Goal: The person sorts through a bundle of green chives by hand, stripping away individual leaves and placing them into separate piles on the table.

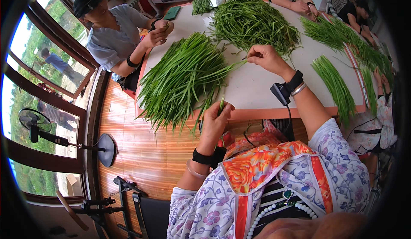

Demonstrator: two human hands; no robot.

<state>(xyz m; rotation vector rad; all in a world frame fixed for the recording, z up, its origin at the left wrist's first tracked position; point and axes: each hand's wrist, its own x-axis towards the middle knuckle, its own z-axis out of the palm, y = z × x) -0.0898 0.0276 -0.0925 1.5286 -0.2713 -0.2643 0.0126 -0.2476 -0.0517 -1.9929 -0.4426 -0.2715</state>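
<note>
My right hand (269,60) is raised over the table, thumb and forefinger pinched on the end of a garlic chive stalk (233,65). That stalk reaches left toward a large heap of garlic chives (184,78) whose leaves hang over the near edge. Close to the table's front edge, my left hand (217,121) is closed around a few short chive ends (221,103) that poke up above the fingers. A bigger, tangled pile of chives (254,23) lies beyond my right hand. To the right rests a neat, straight bundle of chives (333,85).
The white table (261,91) has an orange border. Across it on the left, a person (117,38) works with both hands; others sit at the far side and right. More chives (359,46) line the right edge. A black-framed stand (124,200) is on the wooden floor, lower left.
</note>
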